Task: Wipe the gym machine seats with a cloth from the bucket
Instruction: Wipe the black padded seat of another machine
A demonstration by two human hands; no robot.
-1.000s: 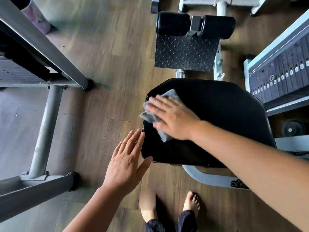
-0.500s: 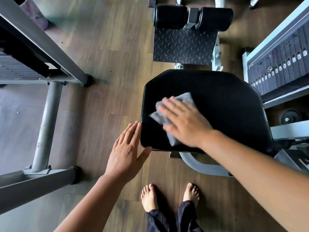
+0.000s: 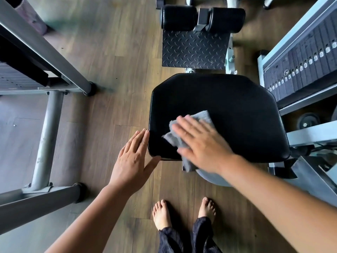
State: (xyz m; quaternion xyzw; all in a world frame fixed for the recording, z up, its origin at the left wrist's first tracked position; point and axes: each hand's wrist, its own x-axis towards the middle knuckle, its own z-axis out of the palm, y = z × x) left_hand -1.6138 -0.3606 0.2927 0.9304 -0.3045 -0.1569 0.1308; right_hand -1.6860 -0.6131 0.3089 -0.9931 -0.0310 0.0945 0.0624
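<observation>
We press the right hand (image 3: 202, 148) flat, fingers straight, on the cloth (image 3: 204, 116). The cloth lies on the seat (image 3: 228, 106), with one corner hanging over the edge below the wrist. The left hand (image 3: 133, 161) is spread wide, its fingertips touching the seat's side.

Risk: only palm pressure pins the cloth — on a fast stroke it may slide out and drop to the floor (image 3: 109, 52). Bunched folds may also skip strips.

The cloth is grey, napped and crumpled. The seat is black, smooth and padded — a trapezoid with rounded corners.
</observation>
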